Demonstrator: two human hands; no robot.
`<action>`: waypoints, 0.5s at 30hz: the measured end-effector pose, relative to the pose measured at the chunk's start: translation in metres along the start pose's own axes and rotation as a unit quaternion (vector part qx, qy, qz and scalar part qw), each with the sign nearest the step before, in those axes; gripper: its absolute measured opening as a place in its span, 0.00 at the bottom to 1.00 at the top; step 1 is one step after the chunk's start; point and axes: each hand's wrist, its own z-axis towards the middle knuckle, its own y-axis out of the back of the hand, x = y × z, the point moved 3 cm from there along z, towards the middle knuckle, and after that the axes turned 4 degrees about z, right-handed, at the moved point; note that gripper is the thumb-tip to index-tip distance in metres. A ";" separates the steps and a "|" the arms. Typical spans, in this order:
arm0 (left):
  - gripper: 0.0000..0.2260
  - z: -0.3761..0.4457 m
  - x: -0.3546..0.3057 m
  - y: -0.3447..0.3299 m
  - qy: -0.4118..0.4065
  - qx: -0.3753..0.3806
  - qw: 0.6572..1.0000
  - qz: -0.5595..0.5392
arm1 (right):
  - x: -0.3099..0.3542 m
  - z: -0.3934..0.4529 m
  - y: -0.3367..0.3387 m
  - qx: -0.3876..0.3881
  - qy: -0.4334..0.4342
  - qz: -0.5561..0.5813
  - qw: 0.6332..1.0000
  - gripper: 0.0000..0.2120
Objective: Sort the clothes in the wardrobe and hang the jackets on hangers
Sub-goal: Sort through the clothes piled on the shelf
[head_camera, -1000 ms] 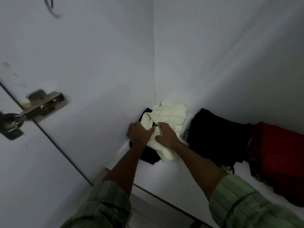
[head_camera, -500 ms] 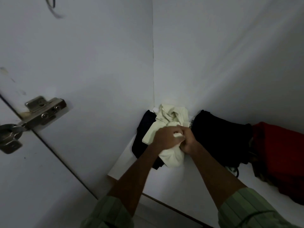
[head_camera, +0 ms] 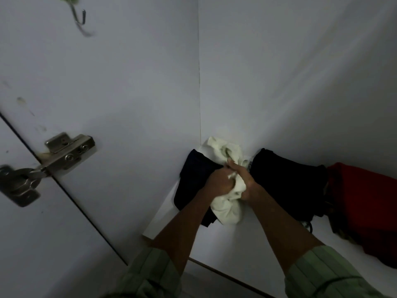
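Both my left hand (head_camera: 219, 181) and right hand (head_camera: 247, 183) clench the cream cloth (head_camera: 227, 209); tugging could drag the dark garment (head_camera: 193, 181) off the shelf (head_camera: 247, 244)

Two bare forearms enter from the near edge. Left sleeve (head_camera: 150, 274): pale green fabric with faint darker stripes, pushed up to about the elbow. Right sleeve (head_camera: 326, 274): same pale green striped fabric, a thin dark line curving across it, also pushed up. Left hand (head_camera: 219, 181) and right hand (head_camera: 247, 186) bare; no rings or watch discernible in dim light.
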 end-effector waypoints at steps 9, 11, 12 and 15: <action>0.09 -0.007 0.012 0.018 0.006 0.023 0.988 0.154 | -0.001 -0.005 0.020 -0.236 0.062 -0.096 0.965 0.14; 0.20 -0.006 0.026 0.038 0.056 -0.124 0.940 0.312 | -0.001 -0.004 0.021 -0.236 0.060 -0.102 0.965 0.15; 0.27 -0.005 0.039 0.048 0.093 -0.145 0.925 0.338 | -0.002 -0.002 0.022 -0.234 0.059 -0.100 0.965 0.15; 0.41 -0.001 0.059 0.060 0.175 -0.076 0.943 0.274 | -0.003 -0.005 0.021 -0.231 0.062 -0.097 0.966 0.14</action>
